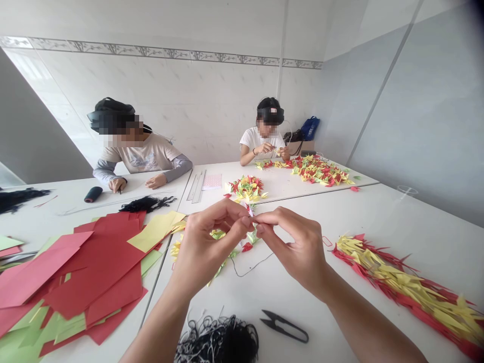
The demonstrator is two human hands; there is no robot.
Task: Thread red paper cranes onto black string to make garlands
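My left hand (206,247) and my right hand (297,247) meet above the white table (397,217), fingertips pinched together on a small folded paper piece (250,210). A thin black thread (249,269) hangs from under them and trails over the table. Beneath the hands lies a strand of small folded papers, green, yellow and red (223,252). Black thread snips (283,326) lie just in front of my right forearm. A tangle of black thread (219,340) sits by my left forearm.
Red, green and yellow paper sheets (86,272) cover the left. A long red-and-yellow paper garland (408,282) lies at right. Small folded pieces are piled at centre (246,187) and far right (321,171). Two other people work across the table, near a black spool (93,194) and metal rulers (197,186).
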